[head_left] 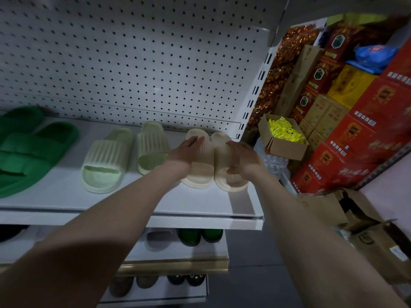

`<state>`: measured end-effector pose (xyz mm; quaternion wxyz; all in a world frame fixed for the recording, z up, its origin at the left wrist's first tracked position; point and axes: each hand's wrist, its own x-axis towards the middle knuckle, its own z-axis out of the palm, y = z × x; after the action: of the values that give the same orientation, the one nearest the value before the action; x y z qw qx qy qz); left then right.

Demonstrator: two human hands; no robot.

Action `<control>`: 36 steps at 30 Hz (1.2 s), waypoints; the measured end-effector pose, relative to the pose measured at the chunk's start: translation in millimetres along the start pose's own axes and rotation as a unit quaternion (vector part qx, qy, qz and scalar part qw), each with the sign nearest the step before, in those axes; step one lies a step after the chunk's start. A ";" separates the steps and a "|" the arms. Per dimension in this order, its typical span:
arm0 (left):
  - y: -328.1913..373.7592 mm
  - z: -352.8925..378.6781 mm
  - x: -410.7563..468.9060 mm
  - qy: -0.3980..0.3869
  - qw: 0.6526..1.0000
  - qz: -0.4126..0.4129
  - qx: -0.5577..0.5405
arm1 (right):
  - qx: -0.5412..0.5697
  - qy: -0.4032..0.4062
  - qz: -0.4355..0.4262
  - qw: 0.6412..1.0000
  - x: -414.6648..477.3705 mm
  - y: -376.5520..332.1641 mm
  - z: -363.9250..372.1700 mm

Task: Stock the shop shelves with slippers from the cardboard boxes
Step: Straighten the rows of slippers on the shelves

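At the right end of the shelf (66, 196), my left hand (189, 150) rests flat, fingers straight, on the left beige slipper (200, 175); my right hand (244, 156) curls round the right beige slipper (231, 185) alongside.

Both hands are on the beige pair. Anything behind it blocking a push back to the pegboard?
Nothing visible does: only bare shelf lies between the beige pair and the pegboard. The nearest light green slipper sits to its left, apart.
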<state>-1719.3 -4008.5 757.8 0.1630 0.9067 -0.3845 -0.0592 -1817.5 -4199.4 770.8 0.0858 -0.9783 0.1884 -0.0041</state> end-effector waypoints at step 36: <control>23.2 14.6 -34.1 0.055 0.997 0.038 0.033 | 0.051 0.097 0.036 0.993 -65.6 -7.4 24.3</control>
<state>-1762.3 -4002.8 751.4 0.1563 0.8980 -0.4112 0.0100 -1874.7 -4164.4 749.7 0.1170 -0.9602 0.2306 -0.1053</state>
